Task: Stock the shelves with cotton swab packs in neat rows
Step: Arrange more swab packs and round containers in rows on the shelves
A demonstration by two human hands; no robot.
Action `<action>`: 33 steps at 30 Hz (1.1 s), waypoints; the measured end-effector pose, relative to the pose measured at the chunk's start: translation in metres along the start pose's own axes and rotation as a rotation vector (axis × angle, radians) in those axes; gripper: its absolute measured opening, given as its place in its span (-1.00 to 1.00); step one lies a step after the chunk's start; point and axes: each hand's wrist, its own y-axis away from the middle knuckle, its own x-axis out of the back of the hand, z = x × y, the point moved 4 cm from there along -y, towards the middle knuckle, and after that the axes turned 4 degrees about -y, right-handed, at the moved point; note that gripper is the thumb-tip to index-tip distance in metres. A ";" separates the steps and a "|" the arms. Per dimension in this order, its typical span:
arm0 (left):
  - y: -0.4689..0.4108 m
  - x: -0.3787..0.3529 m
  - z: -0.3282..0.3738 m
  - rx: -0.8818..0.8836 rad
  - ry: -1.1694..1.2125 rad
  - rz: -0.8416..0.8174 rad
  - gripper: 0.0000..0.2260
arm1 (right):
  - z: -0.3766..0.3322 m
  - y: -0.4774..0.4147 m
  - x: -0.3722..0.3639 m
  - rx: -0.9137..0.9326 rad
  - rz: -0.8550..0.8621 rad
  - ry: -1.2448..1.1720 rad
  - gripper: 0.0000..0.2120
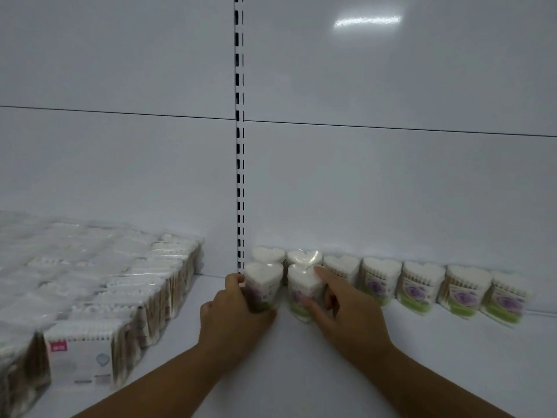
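Step in hand: starting a second row of heart-shaped packs. The left hand (235,309) curls round the front-left pack (263,277), right by the slotted upright (239,146) at the bay's left edge. The right hand (349,309) pinches the second front pack (301,285), index on top, thumb on its front. Both packs stand on the shelf (391,357), close against the back row (422,282) along the back panel (391,191). Next, probably: square them up, let go, and continue rightward. There is open shelf front to the right. The rectangular packs (90,297) fill the left bay, apart from the hands.
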 end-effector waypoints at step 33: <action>0.074 -0.073 0.195 -1.058 0.005 -0.264 -0.71 | 0.064 0.074 0.186 0.139 -0.500 0.546 -0.82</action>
